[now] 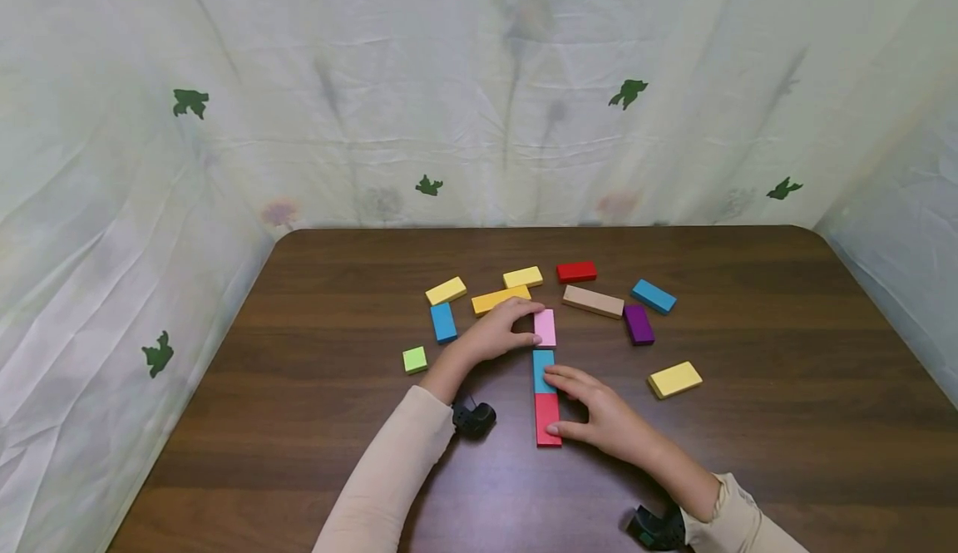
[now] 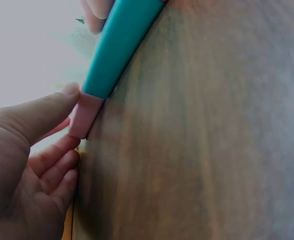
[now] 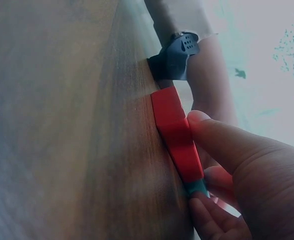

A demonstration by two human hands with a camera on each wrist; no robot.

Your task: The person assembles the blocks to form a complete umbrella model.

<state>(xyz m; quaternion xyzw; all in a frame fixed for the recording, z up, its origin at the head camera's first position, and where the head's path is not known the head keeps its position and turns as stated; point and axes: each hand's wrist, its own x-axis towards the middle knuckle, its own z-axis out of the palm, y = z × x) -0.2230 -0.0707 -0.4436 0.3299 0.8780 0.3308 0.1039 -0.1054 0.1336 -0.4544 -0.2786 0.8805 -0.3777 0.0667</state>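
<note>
A pink block lies at the far end of a straight row, with a blue block and a red block nearer me. My left hand pinches the pink block between thumb and fingers; the left wrist view shows the thumb at the pink block's end beside the blue-green block. From the right, my right hand touches the row, fingertips on the blue block and thumb against the red one. In the right wrist view, the thumb meets the red block's side.
Beyond the left hand lie yellow blocks, an orange block, a blue block and a green cube. Farther right are red, tan, purple, blue and yellow blocks on the wooden table.
</note>
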